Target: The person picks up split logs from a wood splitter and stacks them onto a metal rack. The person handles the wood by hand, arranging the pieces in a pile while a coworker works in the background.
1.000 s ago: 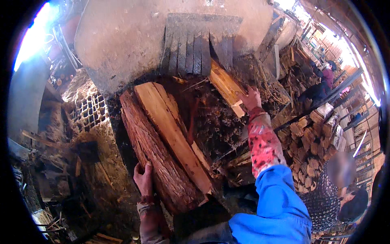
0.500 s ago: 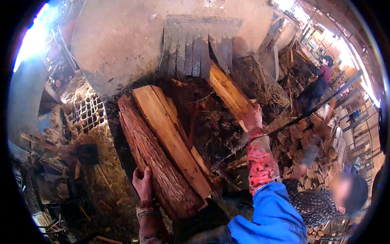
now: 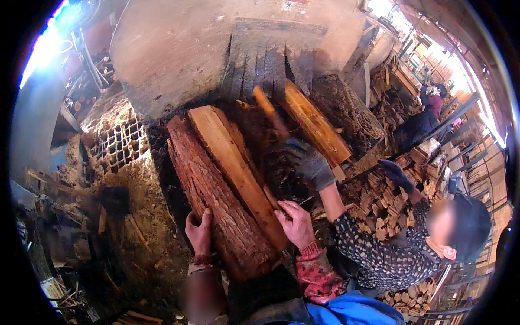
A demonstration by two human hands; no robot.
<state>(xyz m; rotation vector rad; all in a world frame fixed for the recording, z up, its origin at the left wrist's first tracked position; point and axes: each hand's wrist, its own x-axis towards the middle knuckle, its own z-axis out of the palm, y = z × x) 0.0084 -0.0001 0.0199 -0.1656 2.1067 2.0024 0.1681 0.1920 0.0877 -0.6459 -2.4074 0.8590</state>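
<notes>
Bark-covered slab (image 3: 208, 189): slanting in front of the hanging dark flaps (image 3: 260, 70), rough bark up.
Pale split log (image 3: 233, 168): lying just beside it, on its right.
Left hand (image 3: 199, 233): at the slab's left edge, thumb and fingers parted.
Right hand (image 3: 297, 223): by the split log's right side; I can't tell whether it's gripping.
Co-worker's gloved hand (image 3: 314, 167): stretched in, near another split piece (image 3: 317, 127).

Strong white glare (image 3: 44, 53) burns out the upper left edge, and more daylight enters from the upper right. The lower left is dim. The bark-covered log (image 3: 216, 197) looks quite sharp, but a slim wood piece (image 3: 265, 105) is blurred; toward the round black rim, shapes bend.
</notes>
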